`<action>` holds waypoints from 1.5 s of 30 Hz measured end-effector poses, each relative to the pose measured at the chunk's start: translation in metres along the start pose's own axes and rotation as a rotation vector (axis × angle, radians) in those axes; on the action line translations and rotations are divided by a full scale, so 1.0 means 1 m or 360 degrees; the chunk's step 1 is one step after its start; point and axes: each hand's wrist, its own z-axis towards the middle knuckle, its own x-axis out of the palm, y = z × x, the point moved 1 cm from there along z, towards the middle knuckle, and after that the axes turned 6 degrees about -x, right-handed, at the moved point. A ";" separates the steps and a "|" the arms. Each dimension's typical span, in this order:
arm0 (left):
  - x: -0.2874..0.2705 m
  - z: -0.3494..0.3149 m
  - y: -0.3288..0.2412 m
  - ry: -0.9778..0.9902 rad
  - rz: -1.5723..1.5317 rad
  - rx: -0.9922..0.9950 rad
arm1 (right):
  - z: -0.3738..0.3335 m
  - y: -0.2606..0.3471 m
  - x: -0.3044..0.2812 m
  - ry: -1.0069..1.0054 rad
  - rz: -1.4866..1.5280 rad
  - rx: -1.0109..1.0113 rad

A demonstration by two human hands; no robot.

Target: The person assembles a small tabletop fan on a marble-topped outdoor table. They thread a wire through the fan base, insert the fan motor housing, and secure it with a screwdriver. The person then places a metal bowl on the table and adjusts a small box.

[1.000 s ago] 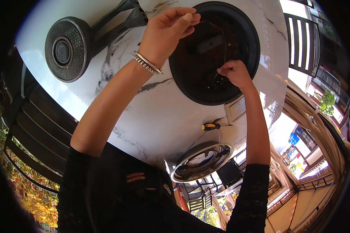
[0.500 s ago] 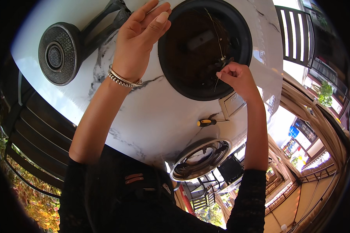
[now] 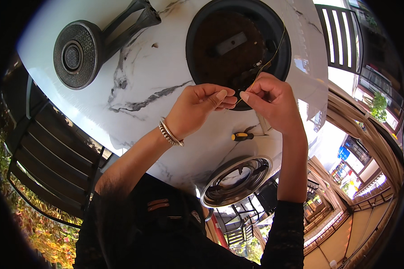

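Observation:
A round black fixture base (image 3: 238,45) with a brown inside and a metal bracket lies on the white marble table (image 3: 139,76). A thin yellowish wire (image 3: 274,49) runs from its right rim down to my hands. My right hand (image 3: 271,101) pinches the wire's lower end at the base's near rim. My left hand (image 3: 202,107), with metal bangles on the wrist, meets it fingertip to fingertip and pinches the same wire end.
A round dark patterned metal piece on an arm (image 3: 76,54) lies at the table's far left. A screwdriver with a yellow and black handle (image 3: 242,136) and a shiny chrome ring (image 3: 235,179) sit near the table's front edge. A dark slatted chair (image 3: 49,170) stands at left.
My left hand came down from above the black base, where its fingers were spread, and closed on the wire beside my right hand. My right hand drew slightly nearer to me.

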 end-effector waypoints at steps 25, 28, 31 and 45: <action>0.011 -0.011 0.042 -0.0210 0.0023 0.0016 | 0.002 -0.015 0.046 -0.0502 0.1207 0.0088; 0.004 -0.017 0.053 -0.0158 0.0151 -0.0144 | 0.004 -0.019 0.030 -0.0632 0.1243 -0.0019; 0.001 -0.027 0.055 -0.0113 0.0178 -0.0500 | 0.002 -0.020 0.006 -0.0579 0.1020 0.0008; 0.006 0.024 -0.042 -0.0237 0.0191 0.0199 | -0.035 -0.038 0.050 -0.0139 0.0108 0.0030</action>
